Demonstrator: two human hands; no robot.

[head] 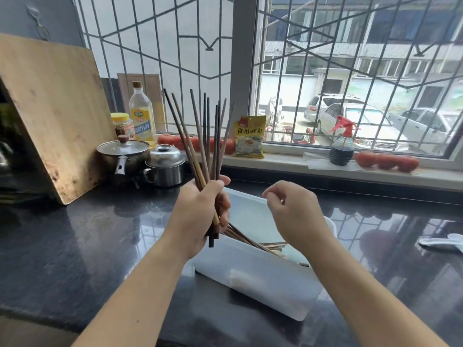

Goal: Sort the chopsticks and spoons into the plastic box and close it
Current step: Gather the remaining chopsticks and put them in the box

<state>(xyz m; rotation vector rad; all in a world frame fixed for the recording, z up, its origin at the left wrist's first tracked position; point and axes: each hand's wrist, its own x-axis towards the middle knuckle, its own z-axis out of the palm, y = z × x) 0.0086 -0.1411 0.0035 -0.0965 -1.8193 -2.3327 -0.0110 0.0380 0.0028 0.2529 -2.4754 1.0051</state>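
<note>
head view: we are gripping a bundle of chopsticks [205, 136] in our left hand [198, 216], fingers curled tight around the lower ends, tips fanning upward. our right hand [293, 211] is hovering just beside it above the box [263, 279], fingers loosely curled, thumb and forefinger nearly meeting, holding nothing. more chopsticks are lying inside the open white box on the dark counter [75, 241]. on the sill a yellow packet [249, 136] is reading "食用碱面"; the bottle [141, 116] label is too blurred to read.
</note>
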